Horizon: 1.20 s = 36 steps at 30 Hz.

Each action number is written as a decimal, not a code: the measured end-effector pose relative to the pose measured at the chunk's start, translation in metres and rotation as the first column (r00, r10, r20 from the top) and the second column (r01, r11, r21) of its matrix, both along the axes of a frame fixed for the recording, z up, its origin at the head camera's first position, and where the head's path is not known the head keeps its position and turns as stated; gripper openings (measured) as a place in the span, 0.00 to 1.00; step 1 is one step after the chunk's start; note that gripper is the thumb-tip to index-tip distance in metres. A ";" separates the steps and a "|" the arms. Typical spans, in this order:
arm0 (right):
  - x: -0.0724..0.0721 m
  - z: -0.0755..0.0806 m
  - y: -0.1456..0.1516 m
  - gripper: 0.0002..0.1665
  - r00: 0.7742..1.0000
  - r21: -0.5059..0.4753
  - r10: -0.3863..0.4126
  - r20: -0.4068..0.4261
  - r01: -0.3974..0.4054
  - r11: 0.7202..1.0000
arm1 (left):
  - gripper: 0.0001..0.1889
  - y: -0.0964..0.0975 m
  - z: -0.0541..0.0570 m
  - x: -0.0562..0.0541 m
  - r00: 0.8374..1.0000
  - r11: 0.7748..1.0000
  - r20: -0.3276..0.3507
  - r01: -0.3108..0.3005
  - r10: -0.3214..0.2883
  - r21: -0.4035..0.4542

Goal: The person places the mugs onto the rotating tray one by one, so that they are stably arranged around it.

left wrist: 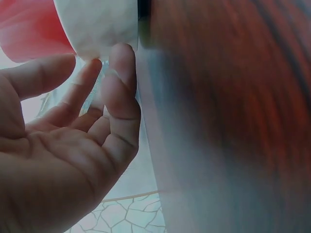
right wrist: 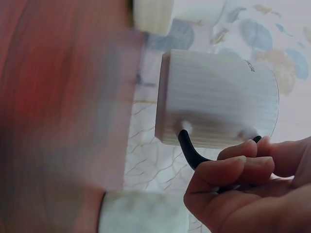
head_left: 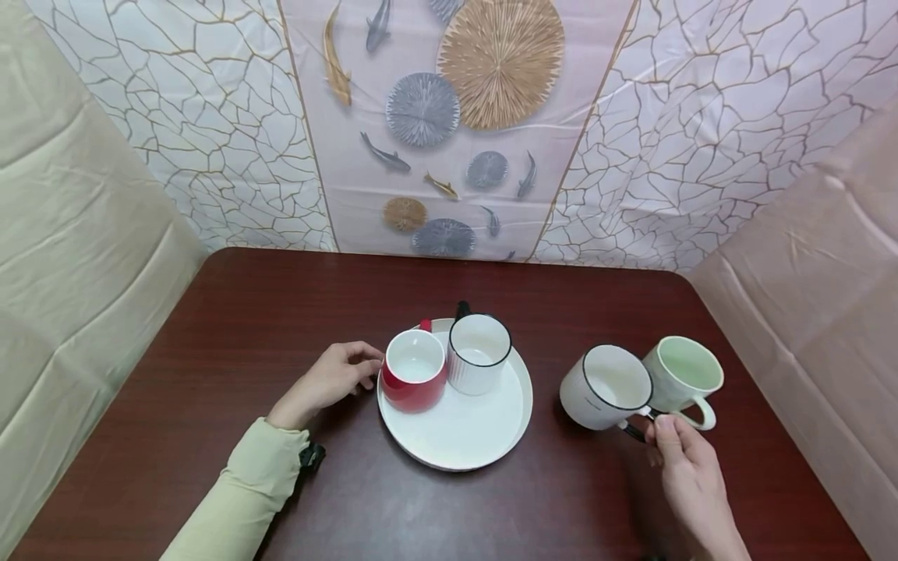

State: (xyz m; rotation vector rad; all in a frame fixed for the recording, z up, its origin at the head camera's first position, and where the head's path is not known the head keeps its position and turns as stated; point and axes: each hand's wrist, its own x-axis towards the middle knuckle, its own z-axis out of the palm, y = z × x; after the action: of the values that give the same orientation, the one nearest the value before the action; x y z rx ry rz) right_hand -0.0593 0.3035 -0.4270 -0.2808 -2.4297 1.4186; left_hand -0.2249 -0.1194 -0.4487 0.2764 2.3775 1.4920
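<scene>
My right hand [head_left: 693,471] grips the black handle [right wrist: 192,154] of a white ribbed mug [head_left: 588,399] with a dark rim. In the right wrist view this mug is raised off the table and tilted. My left hand [head_left: 337,375] is at the left edge of a round white tray [head_left: 466,436]; in the left wrist view its bent fingertips [left wrist: 92,68] are against the tray's side. On the tray a red mug [head_left: 414,396] stands beside another white mug [head_left: 473,378] with a black rim and handle.
A pale green mug [head_left: 669,389] stands on the dark wooden table [head_left: 561,499], just right of the held mug. Quilted cream panels [head_left: 84,257] flank the table on both sides. A patterned cloth [head_left: 421,156] hangs behind its far edge.
</scene>
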 end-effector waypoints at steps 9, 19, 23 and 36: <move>0.004 0.013 -0.024 0.18 0.992 -0.046 0.103 -0.074 -0.106 0.993 | 0.09 0.002 -0.001 0.001 0.999 1.000 0.031 -0.014 0.014 -0.019; 0.001 0.019 -0.046 0.16 0.975 -0.058 0.183 -0.129 -0.192 0.980 | 0.13 0.002 -0.001 0.002 1.000 1.000 0.019 0.019 -0.019 0.007; -0.003 0.021 -0.056 0.16 0.969 -0.076 0.213 -0.125 -0.223 0.972 | 0.13 0.002 0.000 0.001 1.000 1.000 0.007 0.023 -0.024 0.007; -0.018 0.021 -0.078 0.14 0.938 -0.058 0.331 -0.105 -0.338 0.939 | 0.12 0.002 -0.002 0.000 1.000 0.999 0.002 0.029 -0.029 0.017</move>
State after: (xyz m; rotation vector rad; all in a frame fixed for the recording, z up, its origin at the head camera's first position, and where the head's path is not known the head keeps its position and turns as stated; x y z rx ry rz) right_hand -0.0774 0.2256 -0.4063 0.1924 -2.4324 1.6225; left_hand -0.2249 -0.1178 -0.4507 0.3119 2.3502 1.4987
